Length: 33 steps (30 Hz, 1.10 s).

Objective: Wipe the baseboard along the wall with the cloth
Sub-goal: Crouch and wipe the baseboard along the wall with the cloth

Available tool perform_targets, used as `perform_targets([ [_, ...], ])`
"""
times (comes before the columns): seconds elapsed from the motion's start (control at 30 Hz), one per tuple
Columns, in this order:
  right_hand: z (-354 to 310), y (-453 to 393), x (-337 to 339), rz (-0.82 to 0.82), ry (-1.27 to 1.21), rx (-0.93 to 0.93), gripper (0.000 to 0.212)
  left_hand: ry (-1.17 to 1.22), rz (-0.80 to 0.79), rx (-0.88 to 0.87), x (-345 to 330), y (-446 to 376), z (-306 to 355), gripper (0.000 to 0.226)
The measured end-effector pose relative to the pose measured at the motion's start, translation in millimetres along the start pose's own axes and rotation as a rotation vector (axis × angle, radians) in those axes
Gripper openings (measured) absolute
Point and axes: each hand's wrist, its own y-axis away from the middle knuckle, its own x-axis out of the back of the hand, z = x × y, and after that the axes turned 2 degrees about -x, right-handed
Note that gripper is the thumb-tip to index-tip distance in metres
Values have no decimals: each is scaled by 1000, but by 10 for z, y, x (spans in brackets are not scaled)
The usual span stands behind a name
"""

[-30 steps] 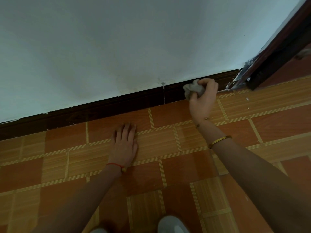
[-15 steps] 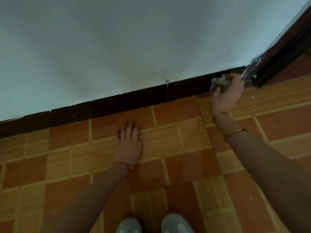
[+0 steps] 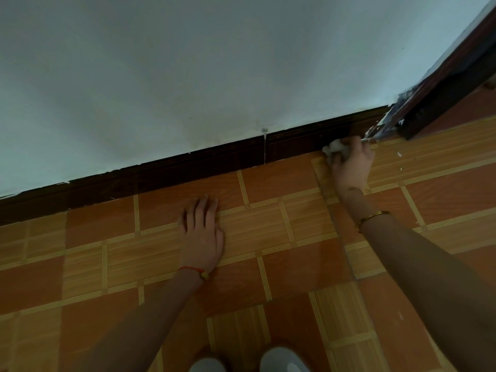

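**Cloth at baseboard, right hand**

Baseboard [image 3: 204,162]: dark strip at the foot of the white wall [image 3: 188,63], running to the door frame [image 3: 440,87] at its right end.

Cloth [image 3: 334,148]: pale, bunched, pressed against the baseboard's lower edge near that right end. It sits under the fingertips, bulging out past the left side of the hand.

Right hand [image 3: 350,165]: fingers curled over the cloth, gripping it, arm stretched toward the baseboard.

Left hand [image 3: 202,234]: flat on the tiled floor [image 3: 268,237], fingers extended and close together, well short of the baseboard.
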Motion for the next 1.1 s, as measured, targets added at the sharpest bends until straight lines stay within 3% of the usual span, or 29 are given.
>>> perform_targets([
  [0.23, -39, 89, -40, -16, 38, -46, 38, 25, 77, -8, -56, 9, -32, 54],
  [0.57, -434, 704, -398, -197, -23, 345, 32, 20, 88, -10, -80, 13, -68, 54],
  [0.67, -338, 593, -314, -163, 9, 337, 32, 45, 79, -19, -49, 8, -82, 53],
  [0.93, -242, 402, -217, -29, 56, 40, 32, 46, 152, 72, 39, 91, -400, 52],
  [1.1, -664, 855, -460, -148, 10, 142, 33, 36, 159, 125, 14, 125, -446, 52],
])
